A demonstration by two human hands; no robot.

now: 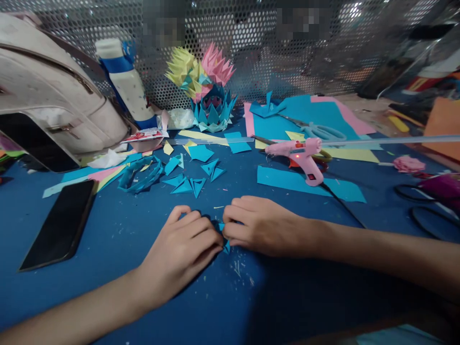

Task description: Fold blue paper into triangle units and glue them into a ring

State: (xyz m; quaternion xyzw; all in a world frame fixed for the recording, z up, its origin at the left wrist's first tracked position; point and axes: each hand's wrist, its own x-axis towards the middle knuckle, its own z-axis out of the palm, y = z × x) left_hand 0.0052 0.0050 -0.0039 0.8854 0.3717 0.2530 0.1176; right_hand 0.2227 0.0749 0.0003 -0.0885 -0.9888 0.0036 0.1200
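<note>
Left hand [189, 247] and right hand [257, 225]: low over tabletop [108, 306], fingertips converging. Grip: both pinching one small blue paper piece [226, 247].

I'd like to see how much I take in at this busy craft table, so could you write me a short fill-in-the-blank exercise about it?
The small piece of paper between the left hand and right hand is ____. The pink tool with a black cord is a glue ____. The light blue handles belong to a pair of ____. Of the two spiky paper tops, one is pink and the other is ____.

Missing words: blue; gun; scissors; yellow.
</note>
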